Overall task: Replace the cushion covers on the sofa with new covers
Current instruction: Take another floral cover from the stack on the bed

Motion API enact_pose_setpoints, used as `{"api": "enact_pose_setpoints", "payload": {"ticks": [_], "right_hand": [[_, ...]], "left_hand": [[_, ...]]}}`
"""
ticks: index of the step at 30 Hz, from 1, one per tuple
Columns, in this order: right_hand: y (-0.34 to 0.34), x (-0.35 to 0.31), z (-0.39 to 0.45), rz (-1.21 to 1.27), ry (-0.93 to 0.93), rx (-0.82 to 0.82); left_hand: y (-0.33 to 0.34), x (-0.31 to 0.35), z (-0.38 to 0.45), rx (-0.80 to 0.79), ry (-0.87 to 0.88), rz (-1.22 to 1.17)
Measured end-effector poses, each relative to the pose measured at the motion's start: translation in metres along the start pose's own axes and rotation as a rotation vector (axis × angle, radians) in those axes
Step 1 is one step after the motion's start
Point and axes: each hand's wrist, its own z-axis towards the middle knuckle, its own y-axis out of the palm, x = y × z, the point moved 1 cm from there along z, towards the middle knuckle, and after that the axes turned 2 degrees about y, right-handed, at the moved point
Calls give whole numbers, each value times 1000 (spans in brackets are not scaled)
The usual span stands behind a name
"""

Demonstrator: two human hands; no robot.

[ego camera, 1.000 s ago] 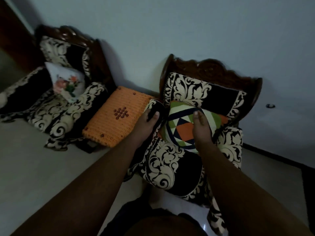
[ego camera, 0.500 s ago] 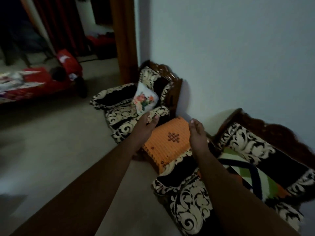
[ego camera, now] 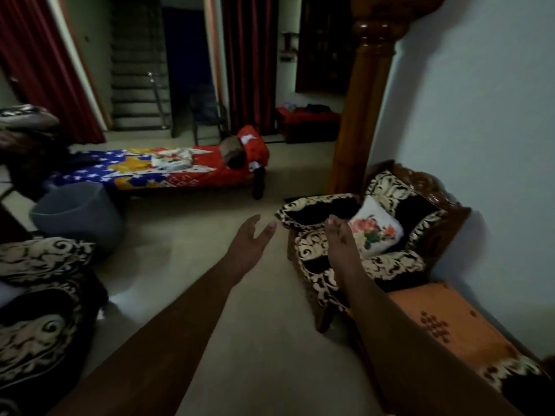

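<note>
Cushion in a white fabric cover printed with pink and orange flowers (ego camera: 375,232) leans upright in the back corner of a black armchair with cream scroll pattern and carved dark wood frame (ego camera: 426,217), set against a pale wall. It looks plump, soft and light, likely to squash and flop when lifted, so a grip at two opposite edges or corners seems best, with the cover's opening probably along one hidden side. The right hand (ego camera: 339,235) reaches toward it with straight fingers held together, holding nothing, its fingertips in line with the chair's near armrest just left of the cushion; contact cannot be told. The left hand (ego camera: 250,240) hovers over the pale floor, fingers relaxed and spread, empty. An orange crocheted table cover with brown beads (ego camera: 441,319) lies to the right. Across the dim room stands a low bed with a red, blue and yellow spread (ego camera: 168,169).
</note>
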Motion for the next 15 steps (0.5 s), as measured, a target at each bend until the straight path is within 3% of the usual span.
{"api": "enact_pose_setpoints", "payload": {"ticks": [6, 15], "right_hand": [[126, -10, 43, 76, 44, -137], [255, -4, 157, 68, 32, -296]], "left_hand": [[-96, -35, 52, 116, -61, -4], [-160, -84, 163, 255, -138, 1]]}}
